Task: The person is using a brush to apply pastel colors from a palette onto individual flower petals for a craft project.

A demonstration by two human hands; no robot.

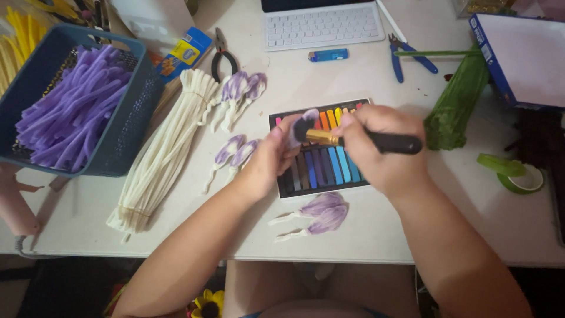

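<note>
— The fingers (pixel 281 136) of the left hand (pixel 268 162) were pinched on a small purple-and-white petal (pixel 301 125), holding it up over the tray of coloured chalks (pixel 322 166). Where did the brush sit from there?

— Just to the right. The right hand (pixel 376 147) was clenched around the black brush (pixel 368 141), whose long axis ran nearly level, left to right, with the gold collar and bristle tip pointing left and touching the petal.

— So which hand was nearer the petal?

— The left held it outright; the right reached it only through the brush tip. Both hovered above the orange and blue sticks.

— And around them?

— Far left, a blue basket (pixel 126 126) of purple fuzzy stems; next to it a bundle of cream stems (pixel 159 156); finished petals (pixel 323 213) lay near the tray's front edge; green stems (pixel 456 106) lay to the right.
</note>
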